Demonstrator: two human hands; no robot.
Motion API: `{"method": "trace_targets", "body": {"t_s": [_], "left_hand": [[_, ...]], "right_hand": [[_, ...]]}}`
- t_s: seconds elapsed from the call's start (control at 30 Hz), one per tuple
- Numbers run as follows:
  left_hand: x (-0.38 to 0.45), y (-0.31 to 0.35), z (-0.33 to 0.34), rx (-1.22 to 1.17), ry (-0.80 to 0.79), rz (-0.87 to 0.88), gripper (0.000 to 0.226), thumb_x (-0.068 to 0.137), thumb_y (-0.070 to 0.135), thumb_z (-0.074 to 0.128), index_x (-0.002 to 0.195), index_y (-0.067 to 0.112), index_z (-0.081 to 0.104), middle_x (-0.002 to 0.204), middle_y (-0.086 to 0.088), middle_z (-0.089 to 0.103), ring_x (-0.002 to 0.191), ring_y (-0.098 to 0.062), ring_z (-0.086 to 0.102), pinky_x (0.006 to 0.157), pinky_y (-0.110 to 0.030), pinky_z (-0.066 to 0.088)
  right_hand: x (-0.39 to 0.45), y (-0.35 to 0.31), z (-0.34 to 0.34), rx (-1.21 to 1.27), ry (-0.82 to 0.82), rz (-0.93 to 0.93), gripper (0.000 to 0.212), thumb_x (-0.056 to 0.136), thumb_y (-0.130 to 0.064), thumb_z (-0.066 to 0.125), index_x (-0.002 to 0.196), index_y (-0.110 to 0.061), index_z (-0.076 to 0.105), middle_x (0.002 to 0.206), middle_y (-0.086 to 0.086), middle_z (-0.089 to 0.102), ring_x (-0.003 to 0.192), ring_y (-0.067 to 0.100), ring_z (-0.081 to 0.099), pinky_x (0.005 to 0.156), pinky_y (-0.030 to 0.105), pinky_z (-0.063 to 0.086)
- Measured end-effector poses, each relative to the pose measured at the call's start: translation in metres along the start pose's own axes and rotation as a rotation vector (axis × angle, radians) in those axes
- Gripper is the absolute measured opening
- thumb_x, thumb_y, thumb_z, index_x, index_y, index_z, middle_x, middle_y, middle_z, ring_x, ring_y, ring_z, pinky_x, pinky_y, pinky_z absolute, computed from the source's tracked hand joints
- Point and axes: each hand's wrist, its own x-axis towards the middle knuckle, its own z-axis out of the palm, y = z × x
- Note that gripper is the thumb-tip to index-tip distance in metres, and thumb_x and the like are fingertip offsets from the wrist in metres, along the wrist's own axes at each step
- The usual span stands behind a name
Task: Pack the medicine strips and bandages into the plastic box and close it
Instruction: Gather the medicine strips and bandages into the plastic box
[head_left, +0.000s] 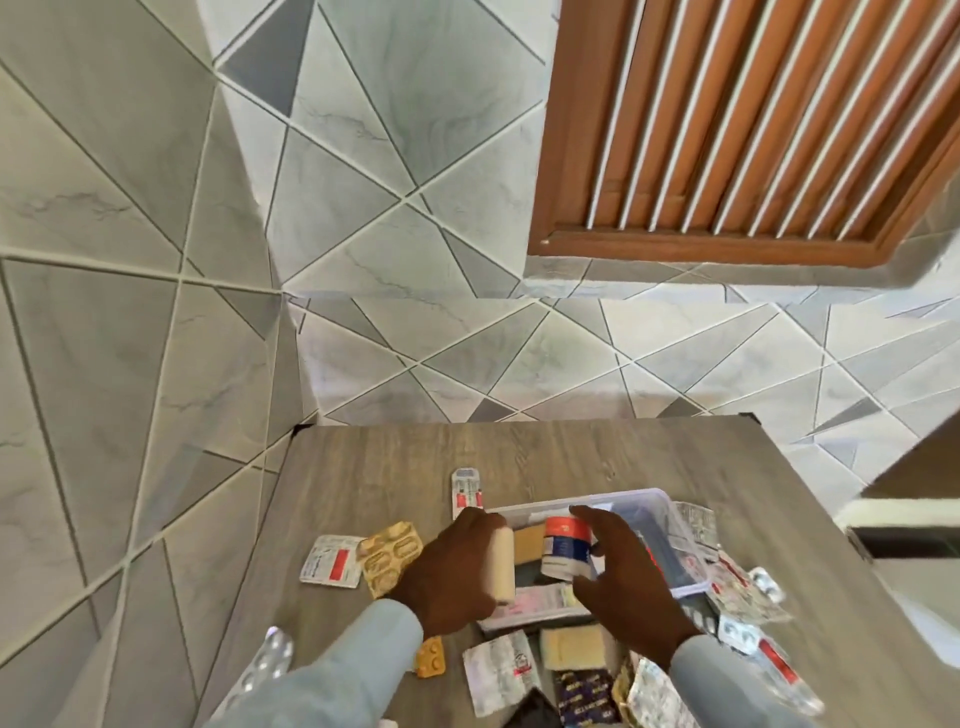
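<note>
A clear plastic box (670, 512) stands open on the wooden table (571, 452), with packets inside. My left hand (452, 566) grips a cream bandage roll (503, 564) upright at the box's left edge. My right hand (621, 571) holds a white, orange and blue medicine pack (566, 545) over the box. Loose medicine strips lie around: a gold blister strip (387, 556), a white-and-red strip (332, 561), another strip (466, 488) behind the box, and several at the right (743, 582). A cream bandage pack (574, 647) lies in front of the box.
A silver blister strip (270, 657) hangs over the table's left edge. A white sachet (498, 670) and a dark packet (584, 696) lie near the front. Tiled walls close in behind and left; a wooden louvred shutter (753, 119) is above right.
</note>
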Motion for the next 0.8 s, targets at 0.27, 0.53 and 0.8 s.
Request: {"method": "trace_targets", "body": {"t_s": [0.27,0.53,0.8], "left_hand": [[0.026,0.038,0.018,0.531,-0.154,-0.206,0.082,0.073,0.035,0.073,0.143,0.022,0.03,0.143,-0.004,0.038,0.129,-0.029,0.036,0.106,-0.046,0.032],[0.036,0.052,0.018,0.471,-0.251,-0.324,0.073,0.071,0.03,0.076,0.136,0.024,0.042,0.14,-0.001,0.046,0.125,-0.028,0.042,0.103,-0.044,0.036],[0.025,0.058,0.015,0.335,-0.209,-0.361,0.071,0.075,0.027,0.075,0.139,0.027,0.043,0.148,-0.001,0.038,0.132,-0.026,0.038,0.11,-0.038,0.032]], "right_hand": [[0.042,0.048,-0.001,-0.096,-0.348,-0.066,0.072,0.073,-0.018,0.067,0.137,-0.033,0.037,0.137,-0.008,0.043,0.128,0.016,0.042,0.11,0.027,0.034],[0.056,0.05,0.022,-0.096,-0.577,0.001,0.077,0.074,-0.022,0.071,0.142,-0.027,0.034,0.141,0.004,0.041,0.128,0.024,0.043,0.109,0.034,0.035],[0.058,0.045,0.027,-0.07,-0.627,0.069,0.081,0.076,-0.016,0.072,0.145,-0.025,0.03,0.148,0.003,0.039,0.132,0.024,0.042,0.112,0.036,0.033]]}}
